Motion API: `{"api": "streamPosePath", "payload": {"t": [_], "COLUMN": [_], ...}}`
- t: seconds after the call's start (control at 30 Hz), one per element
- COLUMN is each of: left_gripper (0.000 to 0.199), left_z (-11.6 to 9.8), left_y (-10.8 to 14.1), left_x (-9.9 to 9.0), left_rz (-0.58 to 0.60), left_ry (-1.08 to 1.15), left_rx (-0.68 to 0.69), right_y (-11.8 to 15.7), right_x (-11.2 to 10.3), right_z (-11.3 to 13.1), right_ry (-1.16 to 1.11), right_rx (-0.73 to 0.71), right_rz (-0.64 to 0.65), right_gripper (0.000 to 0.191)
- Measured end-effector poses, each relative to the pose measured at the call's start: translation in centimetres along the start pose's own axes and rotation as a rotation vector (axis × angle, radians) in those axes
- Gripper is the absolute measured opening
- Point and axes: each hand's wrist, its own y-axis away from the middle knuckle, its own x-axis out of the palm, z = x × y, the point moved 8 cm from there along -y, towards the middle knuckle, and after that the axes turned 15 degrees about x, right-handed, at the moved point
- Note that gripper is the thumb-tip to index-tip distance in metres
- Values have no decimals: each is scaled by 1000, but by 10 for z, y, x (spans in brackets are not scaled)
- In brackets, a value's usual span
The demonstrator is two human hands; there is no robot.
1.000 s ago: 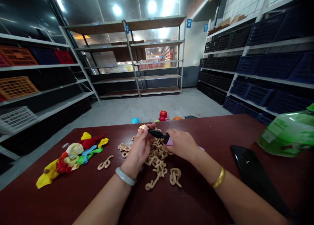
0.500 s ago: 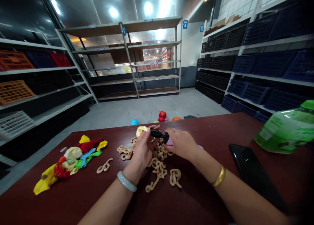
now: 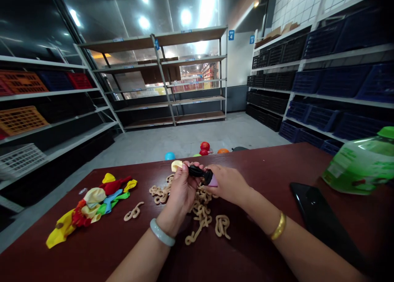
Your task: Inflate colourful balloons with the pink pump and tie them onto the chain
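Note:
Near the table's far edge, my left hand is closed round a pale yellow balloon and the nozzle end of a black tool. My right hand grips the tool's purple part just to the right. Beneath and around both hands lie beige, rope-like curled pieces, partly hidden by the hands. One separate curl rests left of them, another to the right. Farther left is a pile of limp balloons in yellow, red, cream, blue and green.
A black phone lies on the right of the dark red table. Behind it is a green-and-clear bottle. Inflated balloons show beyond the far edge. Shelves with crates line the room.
The view has shifted slightly, so the table and its contents appear a little lower and to the right. Both hands keep their hold on the balloon and tool.

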Motion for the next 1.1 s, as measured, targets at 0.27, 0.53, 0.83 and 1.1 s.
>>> {"api": "streamPosePath", "payload": {"t": [0.27,0.53,0.83,1.1], "left_gripper": [12,11,14,13], "left_z": [-54,-86,-19,-28], "left_y": [-41,-51,-15,-15], "left_x": [-53,-62,-22,-19], "left_rz": [-197,-216,-140,-180], "left_ry": [23,28,-40,-64], "left_rx": [233,372,101,226], "right_y": [4,0,-1,3], "right_x": [17,17,7,8], "right_z": [7,-4,-3,9], "right_ry": [110,125,115,82], "right_rx": [35,23,40,48], "right_rz": [134,82,17,53], "right_gripper": [53,45,32,34]}}
